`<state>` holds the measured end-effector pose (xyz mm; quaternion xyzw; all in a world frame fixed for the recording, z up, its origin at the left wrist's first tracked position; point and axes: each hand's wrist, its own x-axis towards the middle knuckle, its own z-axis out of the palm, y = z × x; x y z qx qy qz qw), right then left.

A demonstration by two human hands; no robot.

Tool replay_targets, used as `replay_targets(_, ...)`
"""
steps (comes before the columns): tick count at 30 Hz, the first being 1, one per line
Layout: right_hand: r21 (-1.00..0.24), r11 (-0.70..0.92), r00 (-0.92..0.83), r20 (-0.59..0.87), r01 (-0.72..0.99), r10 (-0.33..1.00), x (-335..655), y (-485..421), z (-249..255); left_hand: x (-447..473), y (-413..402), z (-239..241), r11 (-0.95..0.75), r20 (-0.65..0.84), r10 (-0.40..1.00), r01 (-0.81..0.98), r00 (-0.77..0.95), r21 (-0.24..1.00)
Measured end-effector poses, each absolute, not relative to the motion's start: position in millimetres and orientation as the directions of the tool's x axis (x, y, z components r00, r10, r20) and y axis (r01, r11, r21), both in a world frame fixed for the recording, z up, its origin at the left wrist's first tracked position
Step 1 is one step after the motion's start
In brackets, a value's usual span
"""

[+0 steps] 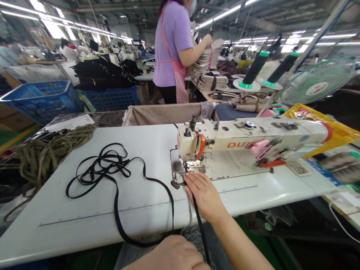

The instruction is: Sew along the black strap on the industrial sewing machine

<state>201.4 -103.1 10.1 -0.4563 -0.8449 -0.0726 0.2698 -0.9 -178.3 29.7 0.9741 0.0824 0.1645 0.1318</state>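
My right hand [204,195] lies low on the sewing machine [253,137] bed, fingers together and reaching forward beside the presser foot. A narrow black strap [201,228] runs from the foot area under these fingers and down over the table's front edge. My left hand [176,255] is at the bottom of the head view, below the table edge, curled with its back toward me. Two strands of strap run behind it; its fingertips and what they hold are hidden. To the left, more of this strap lies in a loose tangle [104,168] on the white tabletop [84,232].
Olive cords [59,150] are heaped at the left edge. A fabric-lined bin [163,114] stands behind the table, with blue crates [45,99] farther left. Behind it stands a person [171,48] by stacked fabric pieces [210,56]. Thread cones [255,69] and a fan [317,82] are at right.
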Motion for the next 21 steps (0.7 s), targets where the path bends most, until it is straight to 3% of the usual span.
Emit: replay_targets(21,-0.120,0.567,-0.432,0.527,0.815,0.732,199.9,-102.4,9.2,-0.2,-177.4,28.0,-0.958,0.282,0.194,0.119,0.940,0.261)
